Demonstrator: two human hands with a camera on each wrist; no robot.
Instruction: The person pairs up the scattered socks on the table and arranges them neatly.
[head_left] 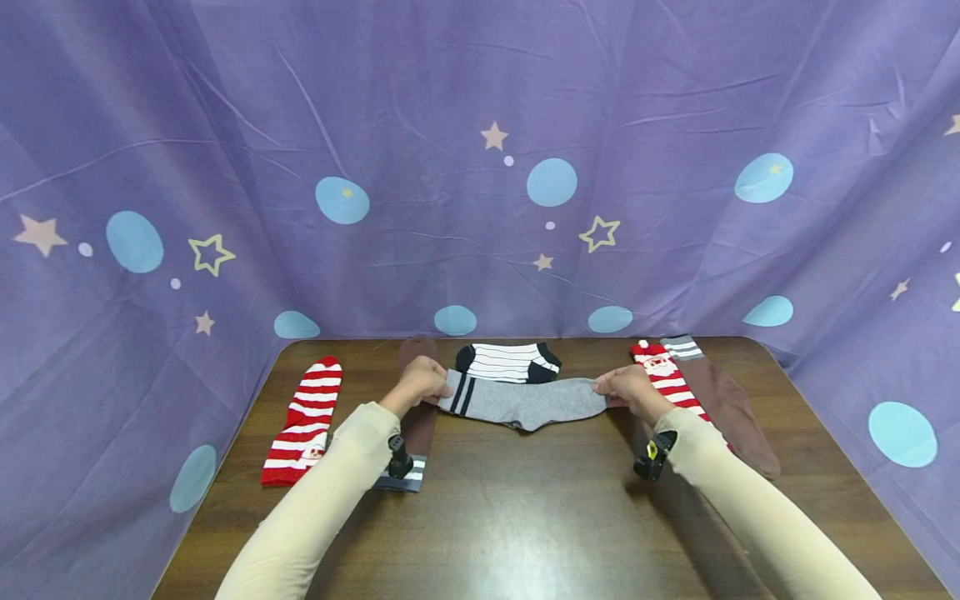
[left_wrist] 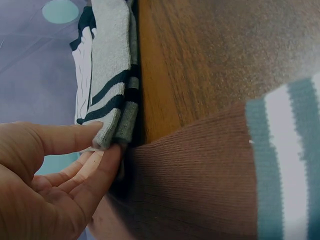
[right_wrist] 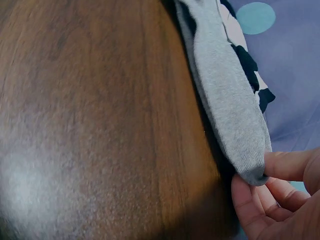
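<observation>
A grey sock (head_left: 536, 402) with two black stripes is stretched lengthwise between my hands, close above the table. My left hand (head_left: 422, 381) pinches its striped cuff between thumb and fingers. At the opposite end, my right hand (head_left: 630, 387) pinches the toe. Two grey layers with matching stripes (left_wrist: 111, 99) lie together in the left wrist view. Just behind is a white ankle sock (head_left: 502, 363) with thin black lines and black heel and toe, partly covered by the grey one. Beneath my left hand lies a brown sock (head_left: 420, 433) with a grey-and-white striped cuff.
At the left of the wooden table (head_left: 510, 517) lies a red-and-white striped sock (head_left: 306, 417). Another striped sock with a Santa face (head_left: 660, 367) is at the right, beside a second brown sock (head_left: 727, 408). A purple patterned curtain (head_left: 465, 275) hangs along the back edge.
</observation>
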